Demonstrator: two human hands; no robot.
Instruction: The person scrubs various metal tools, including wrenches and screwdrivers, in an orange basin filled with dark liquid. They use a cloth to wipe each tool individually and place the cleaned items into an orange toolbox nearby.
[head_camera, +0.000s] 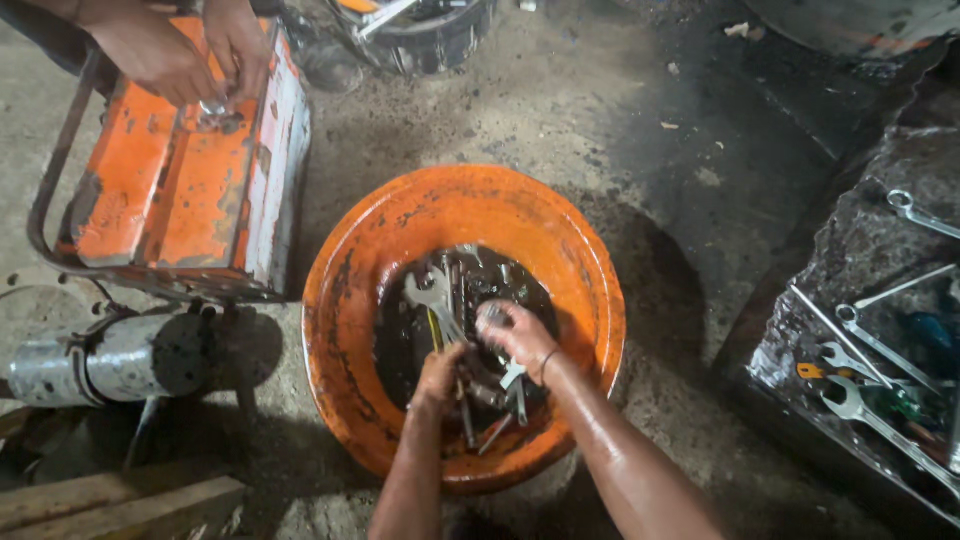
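While both of the person's hands sit down inside the orange basin (352, 300), they work among a heap of wrenches (470, 350) lying in dark liquid at its bottom. The left hand (438, 375) is curled closed low in the pile, seemingly around a tool shaft, though what exactly it grips is too murky to tell. The right hand (512, 335) sits just beside and slightly above the left, fingers bent shut around a small metal piece; which piece cannot be told. The two hands are close together, nearly touching, both wet and shiny. An open-end wrench (432, 297) sticks up just above the left hand, and more wrench ends poke out below both hands toward the near rim. The basin stands on a stained concrete floor (620, 120). Well off to the upper left of the hands, an orange metal box (170, 190) with a rusty frame stands, and another person's two hands (190, 50) rest on its top by a small metal part. Left of the left hand, a grey cylindrical motor (110, 360) lies near wooden boards (110, 500). Far right of the right hand, a dark sheet (870, 240) carries a row of laid-out spanners (870, 350). A dark tub (420, 35) sits beyond the basin.
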